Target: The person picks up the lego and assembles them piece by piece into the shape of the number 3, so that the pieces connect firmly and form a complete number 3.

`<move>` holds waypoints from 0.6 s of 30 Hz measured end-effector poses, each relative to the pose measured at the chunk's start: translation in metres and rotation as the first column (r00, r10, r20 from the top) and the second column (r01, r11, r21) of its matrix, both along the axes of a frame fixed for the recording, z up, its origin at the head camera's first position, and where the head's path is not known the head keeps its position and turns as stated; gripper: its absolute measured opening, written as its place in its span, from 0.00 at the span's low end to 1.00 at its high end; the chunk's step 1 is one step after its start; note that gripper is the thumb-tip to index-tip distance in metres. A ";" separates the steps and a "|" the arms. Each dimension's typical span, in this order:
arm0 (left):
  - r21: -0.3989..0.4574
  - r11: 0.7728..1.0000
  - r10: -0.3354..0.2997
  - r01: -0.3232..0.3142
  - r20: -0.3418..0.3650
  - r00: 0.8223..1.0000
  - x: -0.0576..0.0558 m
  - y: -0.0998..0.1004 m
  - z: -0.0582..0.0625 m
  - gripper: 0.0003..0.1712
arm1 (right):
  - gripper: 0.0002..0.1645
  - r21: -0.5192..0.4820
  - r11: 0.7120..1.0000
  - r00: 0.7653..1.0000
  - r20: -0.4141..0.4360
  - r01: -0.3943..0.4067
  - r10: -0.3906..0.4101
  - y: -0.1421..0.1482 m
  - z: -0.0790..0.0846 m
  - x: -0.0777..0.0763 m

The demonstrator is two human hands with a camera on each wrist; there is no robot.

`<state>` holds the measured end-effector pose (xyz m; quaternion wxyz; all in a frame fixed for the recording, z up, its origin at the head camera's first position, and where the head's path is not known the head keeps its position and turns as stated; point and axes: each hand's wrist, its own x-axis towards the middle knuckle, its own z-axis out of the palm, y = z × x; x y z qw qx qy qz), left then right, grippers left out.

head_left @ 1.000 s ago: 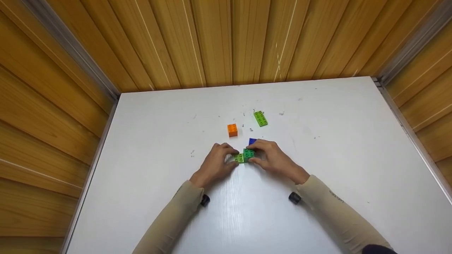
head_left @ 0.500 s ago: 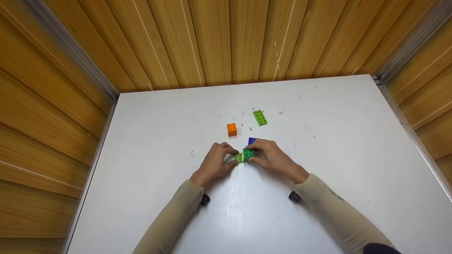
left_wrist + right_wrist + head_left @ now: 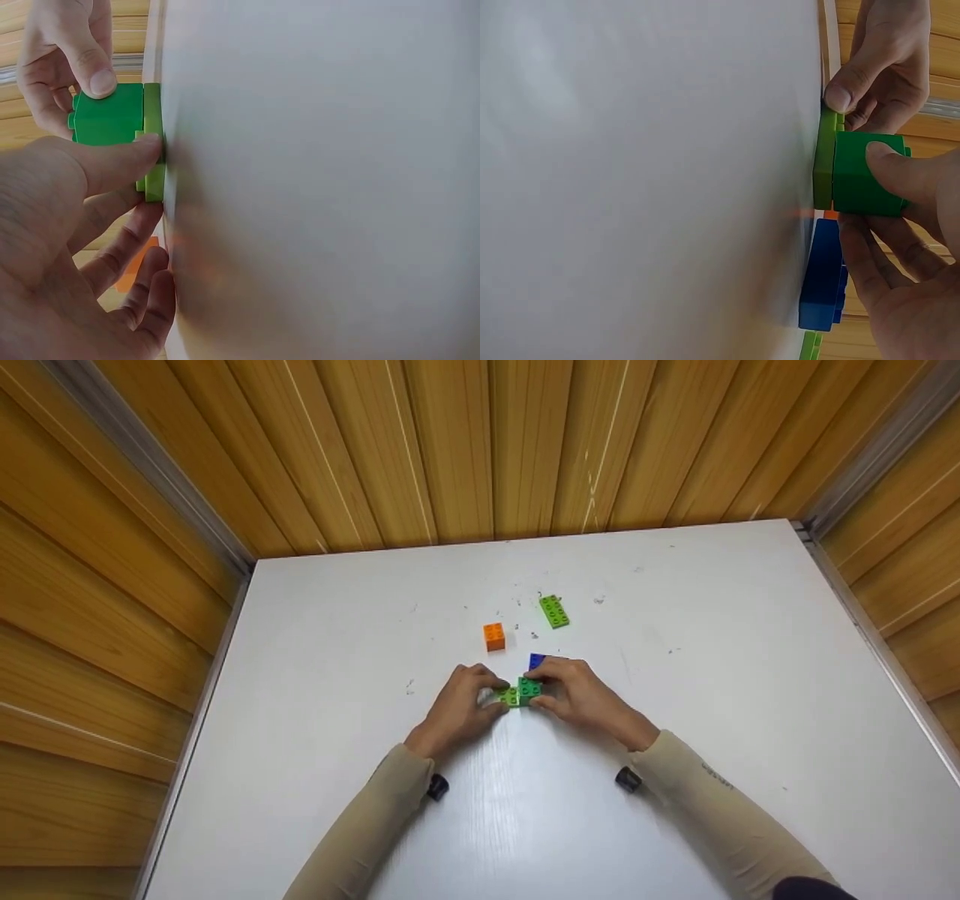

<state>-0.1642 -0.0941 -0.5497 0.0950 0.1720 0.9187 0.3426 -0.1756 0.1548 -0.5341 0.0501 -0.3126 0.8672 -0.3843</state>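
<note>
My left hand (image 3: 461, 706) pinches the left end of a thin lime-green building-block plate (image 3: 509, 697) between thumb and fingers. On the plate's right end sits a dark green block (image 3: 529, 688), upright, studs up. My right hand (image 3: 589, 699) holds that dark green block, thumb on its near side and fingers on the far one. Seen from the left wrist, the block (image 3: 111, 114) lies flush along the plate (image 3: 154, 184), which is flat on the table. A blue block (image 3: 823, 274) lies just beyond the right fingers and is partly hidden in the head view.
An orange block (image 3: 494, 637) stands on the white table (image 3: 360, 645) beyond the hands. Farther back lies another lime-green plate (image 3: 554, 611). Wood-patterned walls (image 3: 450, 450) rise along the table's back and sides.
</note>
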 end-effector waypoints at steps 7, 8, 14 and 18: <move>0.007 1.000 -0.025 0.025 -0.043 0.999 -0.002 -0.001 -0.002 0.18 | 0.21 -0.029 1.000 0.999 -0.042 -0.007 0.006 0.001 -0.002 -0.001; 0.008 1.000 -0.029 0.030 -0.048 0.998 -0.002 -0.002 -0.003 0.18 | 0.21 -0.030 0.999 0.999 -0.045 -0.009 0.008 0.001 -0.002 -0.001; 0.018 1.000 -0.012 0.012 -0.018 1.000 -0.004 -0.002 -0.002 0.18 | 0.21 -0.031 1.000 0.999 -0.041 -0.002 0.001 -0.001 -0.001 -0.004; 0.022 1.000 -0.014 0.014 -0.020 1.000 -0.004 -0.001 -0.003 0.18 | 0.21 -0.038 0.999 0.999 -0.031 0.006 -0.008 -0.002 -0.001 -0.004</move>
